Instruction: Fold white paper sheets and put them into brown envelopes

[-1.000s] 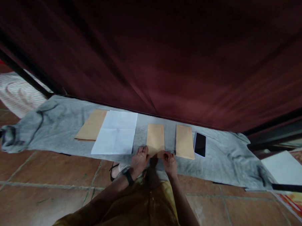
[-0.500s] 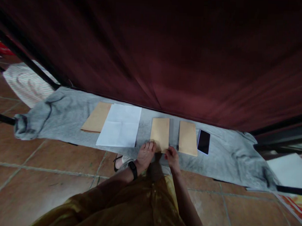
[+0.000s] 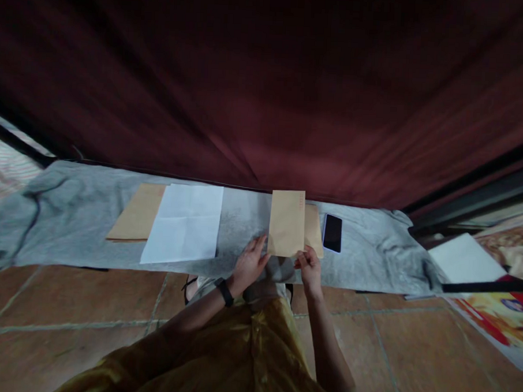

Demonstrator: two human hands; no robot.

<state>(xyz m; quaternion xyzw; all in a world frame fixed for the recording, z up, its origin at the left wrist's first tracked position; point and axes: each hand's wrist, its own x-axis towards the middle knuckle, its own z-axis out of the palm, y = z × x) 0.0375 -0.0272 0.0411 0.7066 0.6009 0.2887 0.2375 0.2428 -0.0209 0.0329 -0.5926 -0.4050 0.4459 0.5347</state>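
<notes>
My right hand (image 3: 310, 267) pinches the lower right corner of a brown envelope (image 3: 287, 223), raised a little off the grey cloth. It partly covers a second brown envelope (image 3: 314, 230). At its lower left corner my left hand (image 3: 249, 263), with a black band on the wrist, has its fingers stretched out; the thumb is close to the corner, and I cannot tell if it touches. Left of my hands lies a creased white paper sheet (image 3: 184, 224), overlapping a stack of brown envelopes (image 3: 135, 213).
A smartphone (image 3: 332, 233) lies right of the covered envelope. The grey cloth (image 3: 372, 247) covers a long, narrow surface with a dark red curtain (image 3: 264, 132) behind it. Black metal bars (image 3: 483, 182) stand at both ends. A white board-like item (image 3: 467, 257) sits at the far right.
The envelope in my right hand has been lifted and shifted right, over the second envelope. My left hand has let go of it and spread its fingers. The view has turned slightly right.
</notes>
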